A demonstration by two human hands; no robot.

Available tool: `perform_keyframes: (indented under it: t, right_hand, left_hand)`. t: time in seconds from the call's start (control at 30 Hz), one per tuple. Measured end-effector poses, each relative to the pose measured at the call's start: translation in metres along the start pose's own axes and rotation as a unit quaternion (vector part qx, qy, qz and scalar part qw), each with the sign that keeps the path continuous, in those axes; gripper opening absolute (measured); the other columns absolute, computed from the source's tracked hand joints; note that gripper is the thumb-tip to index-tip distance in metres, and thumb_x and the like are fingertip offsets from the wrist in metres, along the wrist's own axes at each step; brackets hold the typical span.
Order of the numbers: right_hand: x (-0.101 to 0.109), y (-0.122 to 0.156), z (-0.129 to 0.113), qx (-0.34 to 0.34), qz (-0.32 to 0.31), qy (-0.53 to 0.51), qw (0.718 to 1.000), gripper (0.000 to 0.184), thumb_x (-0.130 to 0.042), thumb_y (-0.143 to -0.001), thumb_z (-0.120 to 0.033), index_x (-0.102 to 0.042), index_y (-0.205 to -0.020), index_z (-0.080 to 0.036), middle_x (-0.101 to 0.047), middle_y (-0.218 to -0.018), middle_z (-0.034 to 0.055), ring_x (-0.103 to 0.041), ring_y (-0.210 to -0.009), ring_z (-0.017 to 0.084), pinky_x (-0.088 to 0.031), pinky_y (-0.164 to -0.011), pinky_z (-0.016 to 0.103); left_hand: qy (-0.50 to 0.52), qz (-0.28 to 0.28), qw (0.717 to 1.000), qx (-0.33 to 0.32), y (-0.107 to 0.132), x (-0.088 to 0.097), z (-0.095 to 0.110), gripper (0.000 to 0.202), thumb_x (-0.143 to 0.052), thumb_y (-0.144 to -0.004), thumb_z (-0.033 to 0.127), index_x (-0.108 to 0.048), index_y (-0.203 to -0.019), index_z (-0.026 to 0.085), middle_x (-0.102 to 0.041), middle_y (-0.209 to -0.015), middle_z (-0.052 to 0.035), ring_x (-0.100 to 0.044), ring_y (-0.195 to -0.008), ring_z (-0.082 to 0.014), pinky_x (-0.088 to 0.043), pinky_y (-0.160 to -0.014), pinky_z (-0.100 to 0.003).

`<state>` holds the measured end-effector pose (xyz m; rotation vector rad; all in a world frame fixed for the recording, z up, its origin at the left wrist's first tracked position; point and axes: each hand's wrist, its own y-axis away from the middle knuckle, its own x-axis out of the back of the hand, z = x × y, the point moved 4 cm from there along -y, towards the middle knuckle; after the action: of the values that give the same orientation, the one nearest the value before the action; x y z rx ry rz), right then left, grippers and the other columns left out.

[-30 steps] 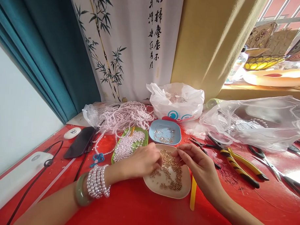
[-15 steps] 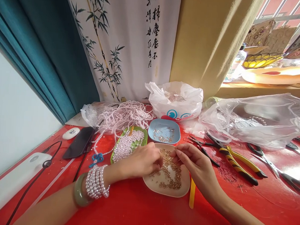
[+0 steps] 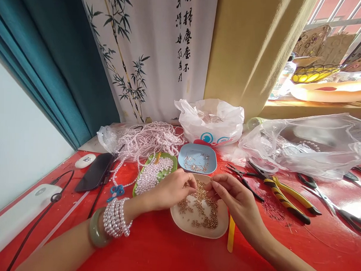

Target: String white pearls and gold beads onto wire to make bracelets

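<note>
Over the left side of a cream dish [image 3: 181, 225] of small gold beads [image 3: 208, 219], my left hand [image 3: 178, 189] is closed, thumb and fingers pinched together. Whatever is in that pinch is too small to make out. Facing it across the dish, my right hand [image 3: 228, 192] also pinches thumb against fingertips, and any held piece is hidden. The fingertips of both hands are close but apart. A green dish [image 3: 175, 163] of pale pink pearl beads [image 3: 151, 180] is beside my left wrist. Behind the hands stands a blue dish [image 3: 182, 155] with thin metal pins [image 3: 197, 161].
Pearl strands [image 3: 150, 138] are heaped behind the green dish. Pliers with yellow and black handles [image 3: 285, 196] and scissors [image 3: 329, 200] lie at the right. Plastic bags [image 3: 210, 122] stand at the back. A yellow stick [image 3: 231, 234] lies beside the cream dish; a phone [image 3: 94, 174] is left.
My left hand has risen a little from the beads, its fingers now pinched toward my right hand. The cream dish has shifted very slightly. My right hand stays almost in place.
</note>
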<state>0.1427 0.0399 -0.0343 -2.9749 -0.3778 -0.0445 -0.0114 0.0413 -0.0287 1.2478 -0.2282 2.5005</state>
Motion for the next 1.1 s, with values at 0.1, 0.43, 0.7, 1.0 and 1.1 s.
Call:
perform_keyframes:
  t: [0.1, 0.43, 0.7, 1.0, 1.1]
  right_hand:
    - [0.0, 0.0, 0.002, -0.006, -0.001, -0.007, 1.0, 0.019, -0.058, -0.074, -0.037, -0.055, -0.076, -0.019, -0.065, -0.068, 0.0018, -0.06, -0.061, 0.013, -0.05, -0.057, 0.024]
    - [0.012, -0.01, -0.027, 0.044, 0.037, 0.032, 0.998, 0.014, -0.058, -0.075, -0.032, -0.057, -0.074, -0.018, -0.063, -0.068, 0.0017, -0.057, -0.059, 0.012, -0.048, -0.054, 0.023]
    - [0.011, -0.048, -0.073, 0.079, 0.058, 0.117, 0.988, 0.013, -0.058, -0.073, -0.029, -0.062, -0.073, -0.016, -0.057, -0.062, -0.0005, -0.048, -0.052, 0.008, -0.038, -0.048, 0.022]
    - [0.009, -0.089, -0.096, 0.127, 0.069, 0.157, 0.977, 0.009, -0.059, -0.067, -0.023, -0.063, -0.068, -0.015, -0.057, -0.059, -0.0004, -0.051, -0.054, 0.009, -0.04, -0.05, 0.024]
    - [0.012, -0.098, -0.096, 0.128, 0.074, 0.159, 0.976, 0.011, -0.058, -0.067, -0.023, -0.062, -0.069, -0.014, -0.059, -0.06, 0.0009, -0.054, -0.053, 0.01, -0.041, -0.049, 0.025]
  left_hand:
    - [0.005, 0.002, 1.0, -0.012, 0.0, 0.002, 0.002, 0.007, -0.055, -0.073, 0.014, -0.062, -0.076, 0.017, -0.059, -0.081, -0.0023, -0.053, -0.082, -0.0146, -0.042, -0.075, -0.026]
    - [0.021, 0.016, 0.999, -0.038, -0.002, 0.007, 0.002, 0.008, -0.057, -0.075, 0.018, -0.064, -0.074, 0.017, -0.065, -0.081, -0.0023, -0.052, -0.087, -0.0166, -0.04, -0.078, -0.027]
    - [0.154, 0.061, 0.986, -0.004, -0.011, 0.014, -0.02, 0.013, -0.056, -0.071, 0.025, -0.063, -0.072, 0.015, -0.062, -0.068, -0.0017, -0.053, -0.064, -0.0142, -0.038, -0.058, -0.024]
    - [0.181, 0.083, 0.98, 0.002, -0.015, 0.017, -0.025, 0.009, -0.055, -0.064, 0.018, -0.063, -0.068, 0.015, -0.064, -0.068, -0.0026, -0.056, -0.065, -0.0155, -0.039, -0.06, -0.024]
    - [0.178, 0.078, 0.981, 0.001, -0.016, 0.015, -0.03, 0.011, -0.056, -0.065, 0.02, -0.064, -0.069, 0.015, -0.065, -0.069, -0.0027, -0.056, -0.065, -0.0156, -0.039, -0.06, -0.024]
